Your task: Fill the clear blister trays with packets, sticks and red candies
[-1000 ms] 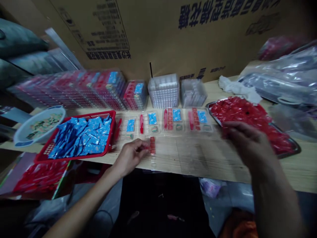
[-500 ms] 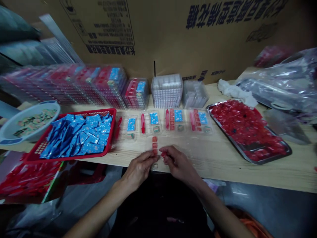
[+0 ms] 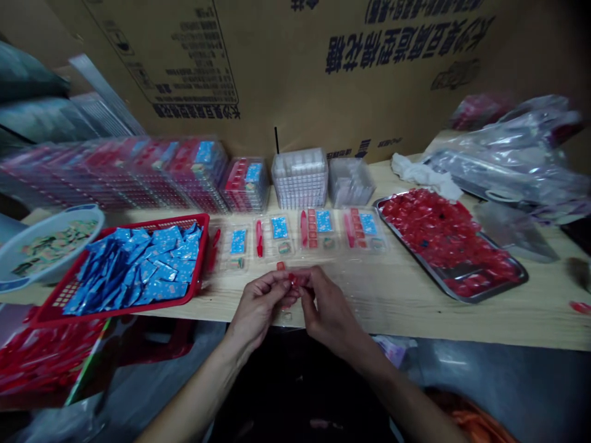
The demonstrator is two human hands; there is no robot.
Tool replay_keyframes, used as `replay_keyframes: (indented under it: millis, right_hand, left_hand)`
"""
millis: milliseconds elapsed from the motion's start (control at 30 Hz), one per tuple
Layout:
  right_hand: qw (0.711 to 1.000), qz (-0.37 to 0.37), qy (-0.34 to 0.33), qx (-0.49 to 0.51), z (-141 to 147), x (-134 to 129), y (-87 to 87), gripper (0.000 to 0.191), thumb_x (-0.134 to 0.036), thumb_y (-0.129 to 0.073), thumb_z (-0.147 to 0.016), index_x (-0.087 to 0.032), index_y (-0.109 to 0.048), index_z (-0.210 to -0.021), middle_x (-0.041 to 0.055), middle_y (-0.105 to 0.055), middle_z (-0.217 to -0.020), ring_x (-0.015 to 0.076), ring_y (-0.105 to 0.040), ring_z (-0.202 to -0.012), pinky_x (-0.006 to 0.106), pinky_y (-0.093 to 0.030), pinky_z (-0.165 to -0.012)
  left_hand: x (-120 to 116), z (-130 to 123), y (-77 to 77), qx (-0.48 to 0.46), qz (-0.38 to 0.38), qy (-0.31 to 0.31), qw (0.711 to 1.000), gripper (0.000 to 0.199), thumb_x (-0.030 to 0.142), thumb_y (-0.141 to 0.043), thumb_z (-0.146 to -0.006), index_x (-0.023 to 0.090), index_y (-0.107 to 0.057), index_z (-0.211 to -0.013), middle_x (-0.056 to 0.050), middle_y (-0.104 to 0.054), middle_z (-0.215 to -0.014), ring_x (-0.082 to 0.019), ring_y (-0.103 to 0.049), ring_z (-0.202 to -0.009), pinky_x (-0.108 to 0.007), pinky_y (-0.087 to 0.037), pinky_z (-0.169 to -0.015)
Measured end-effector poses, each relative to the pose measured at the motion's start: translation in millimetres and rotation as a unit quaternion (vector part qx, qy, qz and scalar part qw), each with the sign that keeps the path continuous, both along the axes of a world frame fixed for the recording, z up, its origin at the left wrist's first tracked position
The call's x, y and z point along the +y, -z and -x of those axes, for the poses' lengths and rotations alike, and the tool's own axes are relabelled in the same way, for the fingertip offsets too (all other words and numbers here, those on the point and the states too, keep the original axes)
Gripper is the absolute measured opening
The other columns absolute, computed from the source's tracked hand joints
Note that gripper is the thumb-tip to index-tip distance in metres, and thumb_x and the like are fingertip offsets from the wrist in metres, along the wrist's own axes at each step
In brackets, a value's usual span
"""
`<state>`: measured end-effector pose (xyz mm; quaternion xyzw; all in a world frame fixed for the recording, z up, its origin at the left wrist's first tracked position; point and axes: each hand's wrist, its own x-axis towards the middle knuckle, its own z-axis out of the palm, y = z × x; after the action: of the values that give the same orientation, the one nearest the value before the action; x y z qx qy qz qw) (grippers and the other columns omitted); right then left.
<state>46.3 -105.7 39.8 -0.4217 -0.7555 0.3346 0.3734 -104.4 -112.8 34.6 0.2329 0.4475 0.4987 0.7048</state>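
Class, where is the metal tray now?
In the head view, the metal tray lies at right on the table, in front of the white cloth and to the right of the right hand.

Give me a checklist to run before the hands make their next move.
1. Red piece at the meeting fingertips of left hand and right hand: ok.
2. Near clear tray fully filled: cannot tell, hands cover most of it.
3. Red pieces on the metal tray: ok, plenty.
4. Blue packets in the red basket: ok.
5. Red blocks in all four trays behind: not ok, only the right two show them.
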Motion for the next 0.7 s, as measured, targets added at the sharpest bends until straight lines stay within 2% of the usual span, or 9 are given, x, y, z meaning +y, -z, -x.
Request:
replay_keyframes:
  millis: [133, 233, 400, 533, 700]
  right_hand:
    - [0.999, 0.011, 0.036, 0.017, 0.0, 1.0, 0.8, 0.018, -0.008, -0.047, -0.089, -0.021, -0.049, -0.102, 0.0051, -0.061, -0.094, 0.0181, -0.061, -0.085, 0.033, -0.050, -0.076]
    - [0.999, 0.001, 0.047, 0.017, 0.2, 0.7, 1.8, 0.016, -0.009, -0.048, -0.088, -0.021, -0.049, -0.099, 0.0050, -0.059, -0.093, 0.0181, -0.060, -0.084, 0.032, -0.049, -0.074]
    - [1.000, 0.012, -0.004, 0.029, -8.7, 7.4, -7.2, 0.015, -0.011, -0.046, -0.092, -0.022, -0.051, -0.101, 0.0028, -0.062, -0.089, 0.0164, -0.062, -0.081, 0.030, -0.049, -0.074]
    - [0.997, 0.023, -0.051, -0.043, -15.3, 14.0, -17.3, 0.013, -0.013, -0.048, -0.093, -0.021, -0.052, -0.102, 0.0056, -0.064, -0.096, 0.0182, -0.062, -0.085, 0.031, -0.047, -0.076]
    - [0.989, -0.010, -0.038, -0.145, -11.2, 11.6, -15.3, 0.011, -0.012, -0.044, -0.094, -0.021, -0.047, -0.100, 0.0071, -0.063, -0.095, 0.0205, -0.060, -0.084, 0.032, -0.044, -0.074]
  left_hand:
    - [1.5, -2.4, 0.0, -0.073, 0.042, -0.009, 0.996, 0.035, 0.023, -0.090, -0.064, 0.013, -0.076, -0.095, -0.007, -0.076, -0.096, -0.010, -0.070, -0.078, -0.018, -0.055, -0.078]
    - [1.5, -2.6, 3.0, -0.086, 0.046, -0.026, 0.995, 0.035, 0.019, -0.090, -0.063, 0.013, -0.076, -0.093, -0.005, -0.076, -0.090, -0.010, -0.071, -0.076, -0.017, -0.056, -0.077]
    - [1.4, 2.3, 4.1, -0.067, 0.045, -0.028, 0.996, 0.044, 0.018, -0.091, -0.062, 0.013, -0.074, -0.101, -0.007, -0.076, -0.086, -0.012, -0.072, -0.073, -0.018, -0.056, -0.070]
    - [0.9, 3.2, -1.5, -0.056, 0.040, 0.002, 0.998, 0.038, 0.023, -0.091, -0.063, 0.011, -0.075, -0.095, -0.008, -0.076, -0.087, -0.013, -0.071, -0.075, -0.019, -0.056, -0.070]
    - [-2.4, -3.0, -1.4, 0.001, -0.006, -0.019, 1.000, 0.038, 0.030, -0.089, -0.064, 0.014, -0.070, -0.094, -0.004, -0.073, -0.085, -0.010, -0.066, -0.070, -0.019, -0.052, -0.068]
